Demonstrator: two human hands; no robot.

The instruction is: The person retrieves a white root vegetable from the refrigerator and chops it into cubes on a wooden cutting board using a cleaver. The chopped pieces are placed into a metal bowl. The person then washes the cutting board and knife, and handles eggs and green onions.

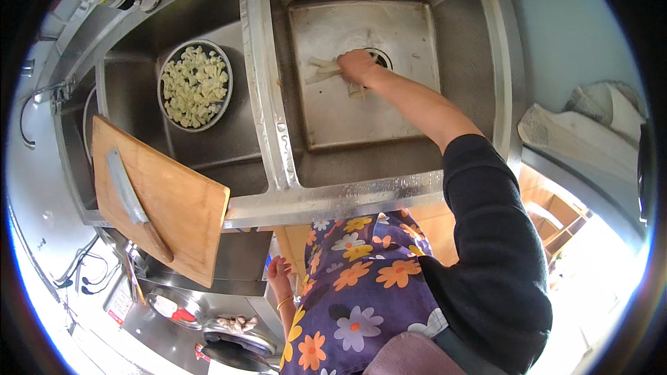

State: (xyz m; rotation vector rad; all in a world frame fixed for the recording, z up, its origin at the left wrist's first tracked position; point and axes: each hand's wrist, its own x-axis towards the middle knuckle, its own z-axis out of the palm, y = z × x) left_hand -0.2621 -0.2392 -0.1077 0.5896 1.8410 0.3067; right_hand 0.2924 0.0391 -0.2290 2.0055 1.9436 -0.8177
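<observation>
My right hand point(357, 67) is down in the right sink basin point(385, 114), closed around some pale, whitish vegetable stalks point(324, 70). Their ends stick out to the left of the hand and below it. Just behind the fingers is the round drain point(383, 57), partly covered by the hand. My left hand point(279, 268) hangs beside the flowered apron point(359, 291), below the sink's front edge. Its fingers are loosely bent and nothing shows in them. In the left basin point(219, 151), a round metal bowl point(230, 88) holds cut cauliflower florets point(193, 88).
A wooden cutting board point(182, 203) lies across the left basin's front corner, with a kitchen knife point(127, 187) on it. A faucet point(31, 114) stands at left. Cloths point(583, 130) lie right of the sink. A dark pan point(237, 355) is at lower left.
</observation>
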